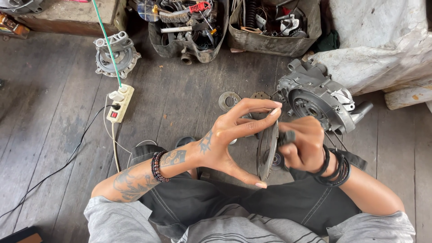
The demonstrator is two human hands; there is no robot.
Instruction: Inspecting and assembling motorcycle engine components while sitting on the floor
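The left hand [229, 141] spreads wide, fingertips and thumb clamping the rim of a round metal clutch disc [267, 150] held on edge above the person's lap. The right hand [302, 145] is closed around a small dark part at the disc's centre. An engine casing [317, 96] lies just beyond on the wooden floor [54, 117].

I see no screens and no signs here. At the far top left corner, on the floor by a wooden block, sits a small box or can [12, 24] with orange and yellow colours. It is partly cut off, so I cannot tell its full shape.
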